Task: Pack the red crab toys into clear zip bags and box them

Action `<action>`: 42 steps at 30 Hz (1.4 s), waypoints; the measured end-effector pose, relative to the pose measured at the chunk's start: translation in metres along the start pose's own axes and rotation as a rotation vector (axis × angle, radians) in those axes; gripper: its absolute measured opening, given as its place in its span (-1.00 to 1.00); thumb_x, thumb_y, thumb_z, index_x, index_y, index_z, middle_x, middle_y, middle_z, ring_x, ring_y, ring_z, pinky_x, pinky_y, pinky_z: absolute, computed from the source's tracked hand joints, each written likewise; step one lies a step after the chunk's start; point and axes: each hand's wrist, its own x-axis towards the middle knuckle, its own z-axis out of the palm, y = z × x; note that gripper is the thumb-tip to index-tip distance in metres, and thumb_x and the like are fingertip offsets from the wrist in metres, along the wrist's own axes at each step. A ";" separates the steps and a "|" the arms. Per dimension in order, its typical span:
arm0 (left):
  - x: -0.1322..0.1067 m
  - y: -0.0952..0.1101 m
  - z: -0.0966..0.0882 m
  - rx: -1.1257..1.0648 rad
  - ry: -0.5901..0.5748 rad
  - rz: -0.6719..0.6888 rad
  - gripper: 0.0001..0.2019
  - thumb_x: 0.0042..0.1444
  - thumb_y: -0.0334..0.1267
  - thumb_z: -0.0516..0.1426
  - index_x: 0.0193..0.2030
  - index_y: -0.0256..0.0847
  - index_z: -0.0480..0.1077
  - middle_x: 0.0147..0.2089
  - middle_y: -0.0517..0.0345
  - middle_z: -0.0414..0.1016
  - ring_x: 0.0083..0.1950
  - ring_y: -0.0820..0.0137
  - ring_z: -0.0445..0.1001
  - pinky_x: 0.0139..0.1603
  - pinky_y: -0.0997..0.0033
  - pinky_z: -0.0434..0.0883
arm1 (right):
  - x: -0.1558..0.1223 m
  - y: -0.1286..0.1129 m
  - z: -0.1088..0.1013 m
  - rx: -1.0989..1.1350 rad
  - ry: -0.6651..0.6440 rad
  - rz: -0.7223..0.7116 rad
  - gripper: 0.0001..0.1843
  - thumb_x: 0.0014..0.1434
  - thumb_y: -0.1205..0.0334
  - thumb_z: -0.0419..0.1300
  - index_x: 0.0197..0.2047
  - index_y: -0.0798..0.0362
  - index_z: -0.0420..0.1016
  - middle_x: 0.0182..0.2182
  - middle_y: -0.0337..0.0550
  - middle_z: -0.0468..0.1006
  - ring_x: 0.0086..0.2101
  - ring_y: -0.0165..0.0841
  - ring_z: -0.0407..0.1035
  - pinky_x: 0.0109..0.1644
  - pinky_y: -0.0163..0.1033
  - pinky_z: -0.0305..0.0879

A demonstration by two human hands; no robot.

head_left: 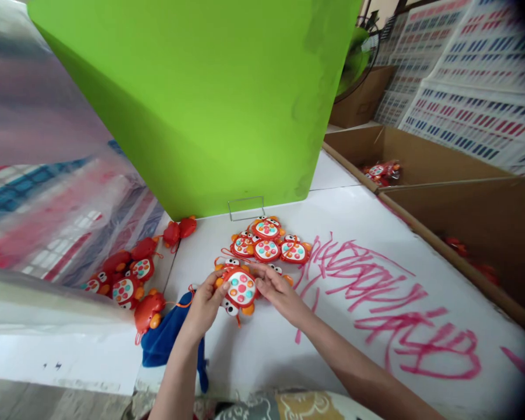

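Note:
Between my two hands is a red crab-shaped toy with orange claws, bulging eyes and a white face of coloured buttons. My left hand grips its left edge, thumb on the front. On the opposite edge, my right hand closes its fingers on the toy. The eyes point down toward me. Just beyond my hands, several similar crab toys sit clustered on the white table; others are partly hidden behind the held one. A blue cloth lies beside my left forearm.
More crab toys pile at the left, by a plastic-lined crate. A green board stands at the back with a wire stand before it. Cardboard boxes holding toys line the right. Pink scribbles mark the table.

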 end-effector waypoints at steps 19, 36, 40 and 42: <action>-0.005 -0.008 0.021 -0.241 0.174 0.006 -0.56 -0.08 -0.12 0.30 -0.07 -0.21 0.33 -0.09 0.04 0.51 -0.16 0.33 0.51 -0.12 0.34 0.45 | -0.002 0.006 -0.001 0.318 -0.040 0.196 -0.48 0.09 0.05 0.20 0.12 -0.13 0.25 0.02 -0.12 0.43 -0.09 -0.19 0.41 -0.19 -0.06 0.46; 0.007 -0.030 0.010 0.059 0.136 0.064 -0.59 0.07 -0.02 0.14 -0.04 -0.24 0.27 -0.10 -0.01 0.45 -0.11 0.26 0.48 -0.06 0.24 0.43 | 0.005 0.018 0.012 -0.256 0.219 -0.056 -0.70 0.15 0.10 0.09 -0.06 -0.02 0.28 -0.16 -0.13 0.43 -0.12 -0.23 0.36 -0.02 -0.03 0.36; 0.001 -0.024 -0.047 0.720 0.487 0.149 -0.55 0.15 -0.07 0.04 0.13 -0.24 0.22 0.09 -0.14 0.36 0.12 0.11 0.34 0.12 0.06 0.29 | 0.016 0.027 -0.001 -0.102 0.260 0.102 -0.55 0.11 0.00 0.11 0.04 -0.05 0.22 -0.15 -0.12 0.39 -0.23 -0.23 0.38 -0.39 -0.11 0.48; -0.010 -0.022 -0.079 1.097 0.694 0.043 -0.49 0.15 -0.06 0.03 0.18 -0.30 0.19 0.14 -0.27 0.29 0.19 -0.05 0.24 0.15 -0.10 0.21 | 0.019 0.028 -0.011 -0.119 0.353 0.037 -0.49 0.10 0.03 0.12 0.11 -0.06 0.17 -0.05 -0.08 0.35 -0.15 -0.23 0.36 -0.31 -0.11 0.48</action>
